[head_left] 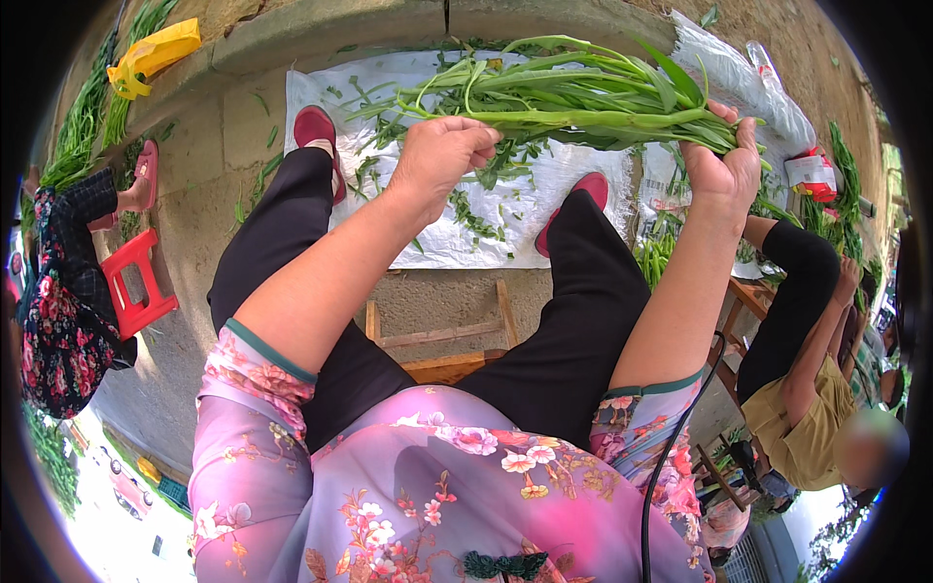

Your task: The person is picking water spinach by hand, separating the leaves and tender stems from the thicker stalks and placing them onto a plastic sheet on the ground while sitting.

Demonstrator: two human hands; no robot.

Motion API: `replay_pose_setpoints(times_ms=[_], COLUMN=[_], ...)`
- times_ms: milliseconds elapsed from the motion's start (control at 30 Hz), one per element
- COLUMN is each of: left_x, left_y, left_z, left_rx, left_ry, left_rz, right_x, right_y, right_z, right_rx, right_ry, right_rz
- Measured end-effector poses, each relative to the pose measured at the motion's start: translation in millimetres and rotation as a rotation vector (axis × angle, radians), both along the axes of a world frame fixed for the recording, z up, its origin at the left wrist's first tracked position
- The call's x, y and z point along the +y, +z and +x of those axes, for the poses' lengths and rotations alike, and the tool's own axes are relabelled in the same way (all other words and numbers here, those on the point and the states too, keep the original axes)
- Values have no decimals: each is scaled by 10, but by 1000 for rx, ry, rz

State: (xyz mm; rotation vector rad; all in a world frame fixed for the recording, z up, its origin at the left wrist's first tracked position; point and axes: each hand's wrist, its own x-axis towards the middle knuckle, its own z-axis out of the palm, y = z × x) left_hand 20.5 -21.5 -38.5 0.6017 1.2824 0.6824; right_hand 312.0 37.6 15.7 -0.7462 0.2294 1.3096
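Observation:
A long bunch of water spinach (593,119), with thick pale-green stems and narrow leaves, is held level above a white woven sheet. My right hand (724,160) grips it around the stem ends, thumb on the near side and fingers behind. At the leafy left part, my left hand (439,160) has thumb and forefinger pinched together on a stem along the bunch's near edge; its other fingers are curled. Beneath the bunch, the white sheet (413,255) is strewn with loose leaves and torn bits (476,219).
My red shoes (314,126) rest on the sheet's sides. A wooden stool (442,369) is under me. Left are a red plastic stool (136,282), a seated person and a yellow bag (154,56). On the right, another person (802,398) sits close, near greens and a white sack (743,83).

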Motion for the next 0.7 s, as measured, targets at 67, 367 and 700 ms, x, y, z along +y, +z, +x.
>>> replay_pose_setpoints(times_ms=[67,367,700], left_x=[-5,6,-15], left_y=[-4,-142,-65], left_z=[-24,-99,-6], left_rx=[-29,-59,8], left_ry=[7,116,97], left_rz=[-39,-156,-120], right_x=[4,-27,-20], right_y=[-3,3,-26], right_z=[-14,108,125], right_rx=[-13,31,26], right_ry=[-3,-29,-13], right_rz=[-5,47,58])
